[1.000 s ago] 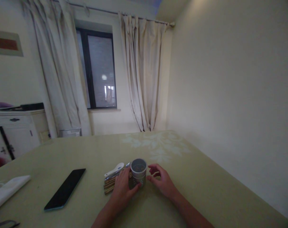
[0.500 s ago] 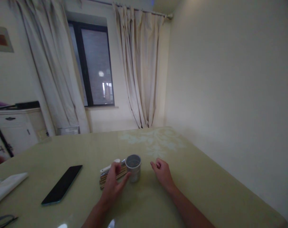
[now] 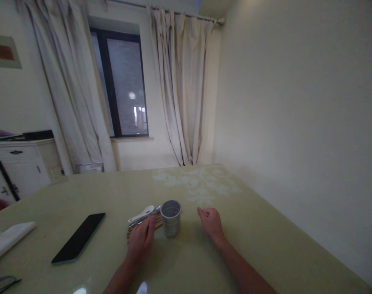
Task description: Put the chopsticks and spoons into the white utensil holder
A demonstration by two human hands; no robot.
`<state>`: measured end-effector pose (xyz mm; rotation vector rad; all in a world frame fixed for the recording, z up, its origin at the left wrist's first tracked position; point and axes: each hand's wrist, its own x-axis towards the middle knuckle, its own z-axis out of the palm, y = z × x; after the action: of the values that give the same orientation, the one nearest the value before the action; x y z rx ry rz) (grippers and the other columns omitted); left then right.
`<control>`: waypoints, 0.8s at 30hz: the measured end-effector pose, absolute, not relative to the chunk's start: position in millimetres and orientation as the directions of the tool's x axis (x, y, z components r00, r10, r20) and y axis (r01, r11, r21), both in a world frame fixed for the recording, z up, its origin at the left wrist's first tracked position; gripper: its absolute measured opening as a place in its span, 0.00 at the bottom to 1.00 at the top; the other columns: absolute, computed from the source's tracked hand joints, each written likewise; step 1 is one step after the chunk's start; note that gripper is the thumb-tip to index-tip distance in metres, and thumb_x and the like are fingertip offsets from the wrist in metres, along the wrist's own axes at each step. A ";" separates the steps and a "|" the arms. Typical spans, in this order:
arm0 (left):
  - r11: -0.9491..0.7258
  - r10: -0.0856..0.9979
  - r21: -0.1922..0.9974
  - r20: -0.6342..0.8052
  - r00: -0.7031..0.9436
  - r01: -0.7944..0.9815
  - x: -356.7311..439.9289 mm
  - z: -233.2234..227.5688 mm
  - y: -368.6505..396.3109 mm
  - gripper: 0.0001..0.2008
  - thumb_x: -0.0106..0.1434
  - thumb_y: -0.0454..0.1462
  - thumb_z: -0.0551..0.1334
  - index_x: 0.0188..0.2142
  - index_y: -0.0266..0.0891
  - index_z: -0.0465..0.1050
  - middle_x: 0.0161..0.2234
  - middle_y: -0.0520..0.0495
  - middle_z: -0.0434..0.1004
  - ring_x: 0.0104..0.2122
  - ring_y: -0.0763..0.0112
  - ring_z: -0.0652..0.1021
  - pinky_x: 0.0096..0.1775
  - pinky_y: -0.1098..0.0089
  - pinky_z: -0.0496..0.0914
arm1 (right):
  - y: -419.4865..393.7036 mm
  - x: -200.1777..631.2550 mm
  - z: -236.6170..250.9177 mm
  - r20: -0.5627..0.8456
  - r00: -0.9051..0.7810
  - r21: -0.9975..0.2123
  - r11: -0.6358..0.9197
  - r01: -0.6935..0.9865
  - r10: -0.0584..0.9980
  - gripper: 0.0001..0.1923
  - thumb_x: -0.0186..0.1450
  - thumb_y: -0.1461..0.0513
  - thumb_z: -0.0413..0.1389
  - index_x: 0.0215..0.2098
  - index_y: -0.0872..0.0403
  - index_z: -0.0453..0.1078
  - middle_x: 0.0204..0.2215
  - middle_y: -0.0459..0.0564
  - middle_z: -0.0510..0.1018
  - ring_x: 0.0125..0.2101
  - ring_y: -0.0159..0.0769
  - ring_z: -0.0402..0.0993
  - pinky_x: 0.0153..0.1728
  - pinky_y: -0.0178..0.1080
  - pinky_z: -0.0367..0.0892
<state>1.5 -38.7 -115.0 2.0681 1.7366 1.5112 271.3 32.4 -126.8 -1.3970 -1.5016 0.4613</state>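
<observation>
Your left hand [image 3: 141, 241] is lying on the wooden chopsticks [image 3: 143, 225], fingers flat and together, gripping nothing; the bundle and one white spoon [image 3: 141, 213] are lying beside the single grey cup [image 3: 171, 218], empty near the desk's [image 3: 204, 261] middle. Your right hand [image 3: 211, 222] is resting loosely curled. One phone [image 3: 78, 237] is lying leftward.

Home room, curtains [image 3: 180, 90], sideboard [image 3: 20, 163], table [image 3: 265, 245]

Bare table [image 3: 204, 261] between the hands (cup [image 3: 171, 217] ahead blocks).
</observation>
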 end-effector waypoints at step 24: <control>-0.337 0.915 0.882 0.223 0.337 0.329 42.8 -100.5 -58.8 0.39 0.56 0.46 0.75 0.65 0.45 0.66 0.63 0.39 0.74 0.56 0.49 0.77 0.56 0.56 0.73 | 25.3 260.2 -121.1 0.357 0.080 -0.900 0.319 0.297 0.931 0.29 0.70 0.40 0.44 0.27 0.51 0.70 0.18 0.40 0.61 0.21 0.36 0.61 0.25 0.37 0.58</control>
<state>42.8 -58.8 -100.5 1.8426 1.0976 0.9757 260.2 25.3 -121.1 -1.1975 -1.4533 0.7040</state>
